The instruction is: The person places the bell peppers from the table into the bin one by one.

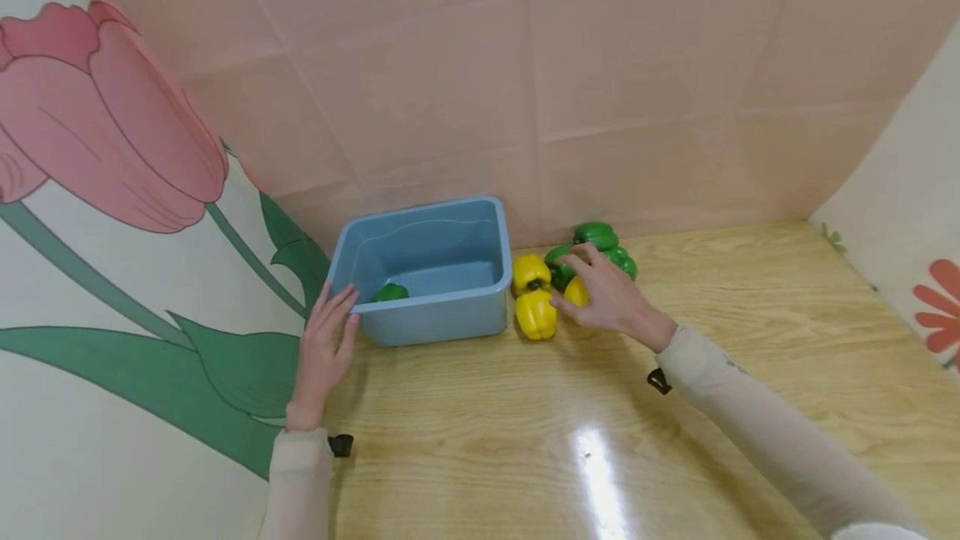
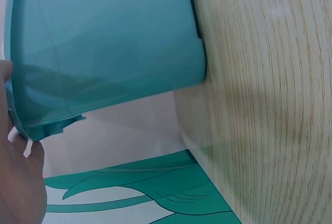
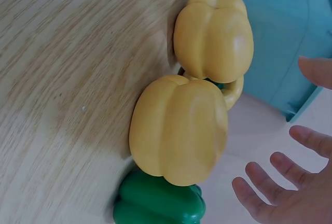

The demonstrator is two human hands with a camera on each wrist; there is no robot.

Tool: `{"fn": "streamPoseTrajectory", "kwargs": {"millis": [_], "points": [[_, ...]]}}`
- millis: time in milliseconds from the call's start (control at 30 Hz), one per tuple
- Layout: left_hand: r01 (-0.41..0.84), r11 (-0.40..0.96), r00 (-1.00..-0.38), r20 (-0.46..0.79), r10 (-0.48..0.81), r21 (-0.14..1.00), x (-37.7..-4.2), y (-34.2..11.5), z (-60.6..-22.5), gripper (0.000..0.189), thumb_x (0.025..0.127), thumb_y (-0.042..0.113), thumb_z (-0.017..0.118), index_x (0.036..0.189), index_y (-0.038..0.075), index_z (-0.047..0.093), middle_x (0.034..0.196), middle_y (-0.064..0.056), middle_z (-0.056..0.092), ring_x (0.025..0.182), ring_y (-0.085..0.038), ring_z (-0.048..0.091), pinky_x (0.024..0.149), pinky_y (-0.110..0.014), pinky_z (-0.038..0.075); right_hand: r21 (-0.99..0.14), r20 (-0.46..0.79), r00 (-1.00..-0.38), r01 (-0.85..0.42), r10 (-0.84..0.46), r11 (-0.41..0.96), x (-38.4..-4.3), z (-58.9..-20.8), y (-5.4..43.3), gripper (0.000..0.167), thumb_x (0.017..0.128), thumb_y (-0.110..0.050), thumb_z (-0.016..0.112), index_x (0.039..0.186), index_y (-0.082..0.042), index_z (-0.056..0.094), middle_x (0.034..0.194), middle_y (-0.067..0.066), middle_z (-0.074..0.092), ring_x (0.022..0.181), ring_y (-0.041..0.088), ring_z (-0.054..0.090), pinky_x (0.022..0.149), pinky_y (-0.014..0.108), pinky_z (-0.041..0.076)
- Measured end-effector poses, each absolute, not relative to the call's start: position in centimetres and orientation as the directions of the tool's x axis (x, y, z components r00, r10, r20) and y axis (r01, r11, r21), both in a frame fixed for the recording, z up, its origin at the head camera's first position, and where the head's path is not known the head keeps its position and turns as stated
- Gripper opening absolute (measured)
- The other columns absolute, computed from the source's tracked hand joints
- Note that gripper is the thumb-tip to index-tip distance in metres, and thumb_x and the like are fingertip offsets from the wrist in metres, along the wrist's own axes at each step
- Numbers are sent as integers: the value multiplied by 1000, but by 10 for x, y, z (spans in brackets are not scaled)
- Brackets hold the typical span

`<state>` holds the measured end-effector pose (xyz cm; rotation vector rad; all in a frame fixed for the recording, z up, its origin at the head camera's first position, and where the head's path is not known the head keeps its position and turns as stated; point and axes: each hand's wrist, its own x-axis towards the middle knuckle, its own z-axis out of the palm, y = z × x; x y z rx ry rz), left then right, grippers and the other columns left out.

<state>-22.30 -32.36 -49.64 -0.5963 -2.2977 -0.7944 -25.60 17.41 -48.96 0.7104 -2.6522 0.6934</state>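
Observation:
My left hand [image 1: 326, 340] rests on the front left corner of a blue plastic bin [image 1: 431, 319], its fingers fairly straight across the rim. Inside the bin lies a green bell pepper [image 1: 391, 292], partly hidden by the front wall. Above the peppers to the right of the bin hovers my right hand [image 1: 611, 294], fingers spread and holding nothing. Beneath it is a yellow bell pepper [image 1: 576, 292], partly covered by the hand. Two more yellow peppers, one behind [image 1: 530, 271] and one in front [image 1: 536, 315], sit beside the bin. The right wrist view shows a green pepper [image 3: 158, 198] by the nearest yellow one [image 3: 179, 130].
Further green peppers [image 1: 596, 234] lie at the back, near the pink cloth [image 1: 645, 140] hanging behind the wooden table [image 1: 465, 432]. A wall with a painted tulip [image 1: 142, 123] stands at the left, and another painted wall [image 1: 915, 215] at the right.

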Motion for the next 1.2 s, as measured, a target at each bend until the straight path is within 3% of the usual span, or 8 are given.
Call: {"fn": "streamPoseTrajectory", "kwargs": {"millis": [167, 467, 633, 1200], "points": [[582, 721, -697, 687, 204, 377, -223, -324, -497, 38, 106, 7, 63, 144, 3, 66, 153, -16, 62, 155, -50, 37, 128, -68, 29, -373, 404, -830, -533, -384, 760, -257, -492, 175, 62, 92, -43, 79, 139, -6, 64, 141, 18, 51, 104, 32, 59, 77, 47, 58], [561, 725, -729, 654, 204, 400, -221, -325, -496, 38, 108, 10, 61, 145, 2, 65, 156, -13, 60, 158, -45, 34, 131, -63, 26, -373, 369, -849, -507, -377, 777, -258, -501, 177, 67, 92, -43, 80, 142, -2, 63, 141, 20, 52, 104, 33, 59, 80, 48, 58], [559, 725, -733, 649, 204, 403, -221, -325, -497, 39, 109, 12, 60, 148, 7, 64, 157, -11, 59, 159, -43, 34, 130, -65, 26, -380, 361, -856, -497, -370, 780, -259, -506, 178, 68, 90, -40, 83, 143, -2, 62, 142, 21, 51, 105, 34, 60, 80, 50, 59], [561, 722, -727, 658, 196, 405, -222, -323, -494, 39, 108, 11, 63, 146, 8, 66, 155, -13, 61, 157, -45, 36, 130, -65, 27, -381, 340, -863, -489, -373, 785, -258, -511, 182, 71, 90, -41, 83, 144, -1, 61, 145, 24, 50, 111, 41, 62, 85, 58, 59]]}}
